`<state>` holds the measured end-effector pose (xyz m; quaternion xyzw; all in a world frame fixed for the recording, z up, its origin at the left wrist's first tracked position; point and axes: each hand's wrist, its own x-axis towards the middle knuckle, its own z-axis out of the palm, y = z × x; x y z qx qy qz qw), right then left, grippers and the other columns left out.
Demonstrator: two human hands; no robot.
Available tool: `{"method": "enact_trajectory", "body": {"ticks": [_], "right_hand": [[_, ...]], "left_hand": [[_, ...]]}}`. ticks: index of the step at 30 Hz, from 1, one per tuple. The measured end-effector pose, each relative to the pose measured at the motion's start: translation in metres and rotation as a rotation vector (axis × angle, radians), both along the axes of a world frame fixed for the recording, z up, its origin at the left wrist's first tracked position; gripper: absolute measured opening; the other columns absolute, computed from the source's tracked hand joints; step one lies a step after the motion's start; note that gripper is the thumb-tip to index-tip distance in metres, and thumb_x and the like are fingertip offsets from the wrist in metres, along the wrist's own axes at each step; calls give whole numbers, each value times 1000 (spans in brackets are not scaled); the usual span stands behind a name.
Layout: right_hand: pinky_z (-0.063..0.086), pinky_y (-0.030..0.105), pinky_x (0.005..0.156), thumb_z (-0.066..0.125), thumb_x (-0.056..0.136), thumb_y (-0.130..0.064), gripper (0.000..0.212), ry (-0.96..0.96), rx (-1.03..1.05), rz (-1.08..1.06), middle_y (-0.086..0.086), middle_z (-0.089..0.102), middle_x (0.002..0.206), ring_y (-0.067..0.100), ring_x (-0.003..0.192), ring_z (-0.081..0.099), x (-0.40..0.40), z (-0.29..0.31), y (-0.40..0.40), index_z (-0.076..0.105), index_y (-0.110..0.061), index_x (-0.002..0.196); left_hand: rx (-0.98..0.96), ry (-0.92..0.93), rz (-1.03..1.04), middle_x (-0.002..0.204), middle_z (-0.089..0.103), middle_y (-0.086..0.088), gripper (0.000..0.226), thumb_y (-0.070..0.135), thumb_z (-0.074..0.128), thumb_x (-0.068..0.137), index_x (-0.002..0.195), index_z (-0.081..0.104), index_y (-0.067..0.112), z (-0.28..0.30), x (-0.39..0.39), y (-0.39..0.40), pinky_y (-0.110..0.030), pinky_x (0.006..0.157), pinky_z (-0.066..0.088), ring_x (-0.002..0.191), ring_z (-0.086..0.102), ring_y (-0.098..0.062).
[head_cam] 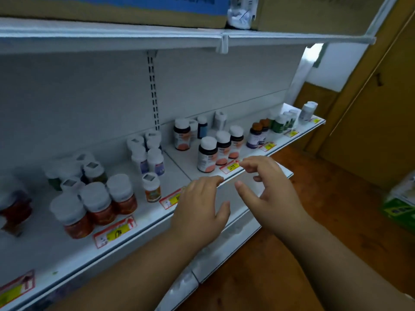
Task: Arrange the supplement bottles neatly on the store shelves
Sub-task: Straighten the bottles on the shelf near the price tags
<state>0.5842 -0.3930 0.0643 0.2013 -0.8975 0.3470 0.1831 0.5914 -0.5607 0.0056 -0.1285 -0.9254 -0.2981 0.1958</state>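
Dark white-capped supplement bottle with peach label (207, 154) stood upright on white shelf (139, 223), just beyond and left of right grip (272, 187); nearer than left grip (202, 205); both released, holding nothing.

Shop: white shelf (143, 223) w/ price tags (115, 231), supplement bottles (207, 154)

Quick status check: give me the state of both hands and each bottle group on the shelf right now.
Left hand: open, empty, fingertips at the shelf edge.
Right hand: fingers loosely curled, holding nothing.
Dark bottles with salmon labels and white caps: upright, three in a diagonal row.
Red bottles with white caps: upright, clustered.
Small orange-labelled bottle: upright, standing alone.
White metal shelf: partly stocked.
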Motion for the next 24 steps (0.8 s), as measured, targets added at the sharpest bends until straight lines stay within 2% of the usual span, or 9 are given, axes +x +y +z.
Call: {"method": "enact_trajectory", "body": {"ticks": [5,9,12,14,16,18,21,24], "right_hand": [[42,12,86,61,87,-38,35,-14,18,-123,-16,52,115,-3,108,50,-69,20,51,56,-29,121],[43,9,84,64,88,-32,33,-57,-27,-128,-13,55,111,-3,103,52,-123,21,72,58,-26,119],[47,17,84,64,88,-30,27,-54,-65,-48,-9,58,110,0,99,56,-180,25,81,59,-25,114],[47,16,79,63,88,-31,20,-56,-98,11,-8,58,108,0,93,57,-226,28,84,58,-31,108],[47,15,74,62,89,-31,19,-34,-105,88,-9,58,106,0,90,57,-277,28,83,57,-35,107],[47,15,76,62,90,-28,21,-28,-93,191,-8,57,107,3,92,57,-331,23,78,59,-30,111],[41,15,81,61,92,-30,28,-110,26,335,-6,54,113,6,98,54,-401,5,71,58,-23,119],[33,15,84,59,93,-34,39,-150,244,464,1,51,120,15,110,53,-459,-16,59,53,-21,129]], "left_hand": [[7,-3,-108,121,56,2,48,42,53,85,129,50,21,20,-86,53,-39,93,43,111,50,-19],[40,17,-101,115,57,4,43,41,55,85,124,52,23,27,-139,77,-39,88,46,105,53,-18],[49,79,-43,108,59,3,36,37,57,83,116,56,22,32,-183,87,-35,84,46,98,56,-18],[31,101,7,105,61,-1,34,33,61,84,114,59,18,32,-211,90,-35,81,47,96,57,-21],[1,105,85,109,60,-3,38,32,64,85,119,58,17,32,-236,92,-31,82,44,100,54,-21],[5,53,190,118,55,1,42,38,60,87,126,53,23,33,-259,96,-27,84,37,107,47,-16],[10,-24,294,123,50,7,42,43,52,90,129,47,29,33,-287,107,-25,87,32,111,43,-13],[-21,-4,396,116,58,-2,43,38,53,88,126,54,18,36,-310,118,-32,86,39,105,51,-22]]}}
